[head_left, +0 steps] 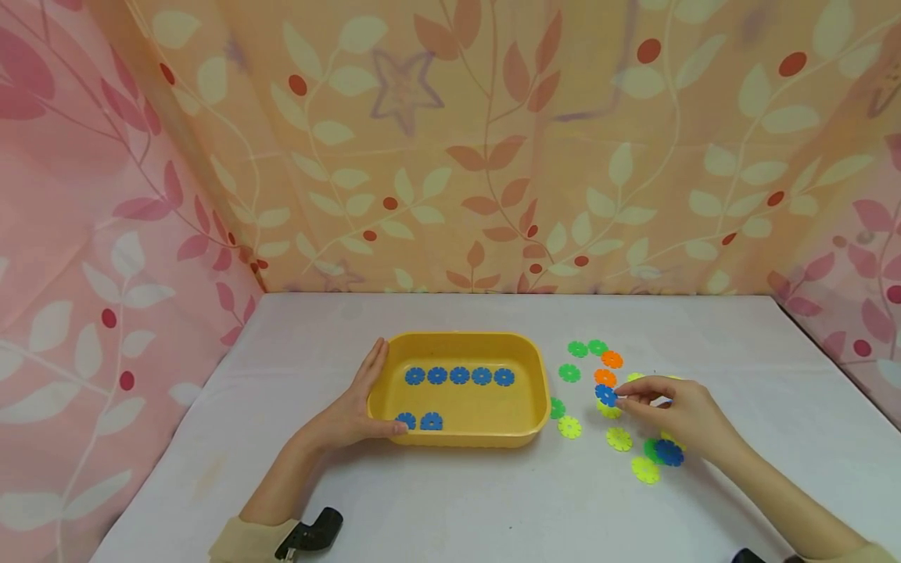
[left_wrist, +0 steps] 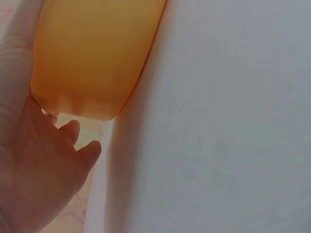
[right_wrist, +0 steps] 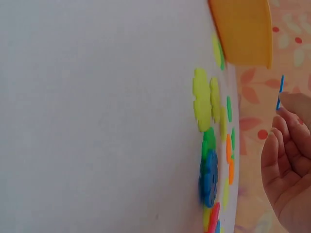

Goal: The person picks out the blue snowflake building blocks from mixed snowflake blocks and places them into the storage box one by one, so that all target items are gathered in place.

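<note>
A yellow plastic basin (head_left: 459,438) stands on the table, with a row of several blue snowflake discs (head_left: 460,376) at the back and two more at the front left. My left hand (head_left: 348,410) holds the basin's left end, thumb over the front rim and fingers along the outer wall; the left wrist view shows this hand (left_wrist: 43,160) against the basin wall (left_wrist: 92,58). Between thumb and forefinger my right hand (head_left: 686,410) pinches a blue snowflake disc (head_left: 605,396), raised above the table. The right wrist view shows that disc (right_wrist: 280,92) edge-on.
Right of the basin lie loose discs: green (head_left: 569,373), orange (head_left: 612,360), yellow (head_left: 619,439) and a dark blue one (head_left: 669,453) overlapping a green one. Some are partly hidden by the right hand. Patterned cloth (head_left: 493,156) hangs behind the white table (head_left: 450,508).
</note>
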Available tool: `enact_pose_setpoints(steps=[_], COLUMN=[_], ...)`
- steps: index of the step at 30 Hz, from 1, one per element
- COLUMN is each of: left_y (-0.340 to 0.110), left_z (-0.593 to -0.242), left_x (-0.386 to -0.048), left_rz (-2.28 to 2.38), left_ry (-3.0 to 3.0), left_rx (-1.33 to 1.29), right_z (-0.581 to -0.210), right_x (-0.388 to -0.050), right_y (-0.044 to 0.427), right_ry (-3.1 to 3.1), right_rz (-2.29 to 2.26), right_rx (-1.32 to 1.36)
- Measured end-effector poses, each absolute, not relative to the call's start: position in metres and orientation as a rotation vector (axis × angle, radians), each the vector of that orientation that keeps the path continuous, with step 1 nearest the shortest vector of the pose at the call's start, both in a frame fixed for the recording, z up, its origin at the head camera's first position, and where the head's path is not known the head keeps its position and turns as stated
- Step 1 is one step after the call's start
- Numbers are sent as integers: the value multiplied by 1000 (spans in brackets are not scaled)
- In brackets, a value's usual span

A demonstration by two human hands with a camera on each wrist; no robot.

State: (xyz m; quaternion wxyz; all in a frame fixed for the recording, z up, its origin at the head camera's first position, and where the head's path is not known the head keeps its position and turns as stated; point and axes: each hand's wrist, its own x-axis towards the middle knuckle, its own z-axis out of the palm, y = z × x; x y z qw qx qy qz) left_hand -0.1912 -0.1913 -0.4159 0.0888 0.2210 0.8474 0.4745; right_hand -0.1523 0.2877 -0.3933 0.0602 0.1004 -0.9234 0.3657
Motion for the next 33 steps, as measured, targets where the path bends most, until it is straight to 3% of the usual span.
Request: enact_pose_setpoints(steps=[9, 33], left_y=[-192, -192], left_z=[-417, -417], left_x=[-192, -192], left_rz=[1406, 1386], left_ry=[2530, 2542], left_rx=[663, 639], right_z=[-385, -374], right_x=[-161, -199], right_y=[249, 145], right_ry=[-2784, -2798], right_rz=[1401, 1661], right_rx=[344, 996])
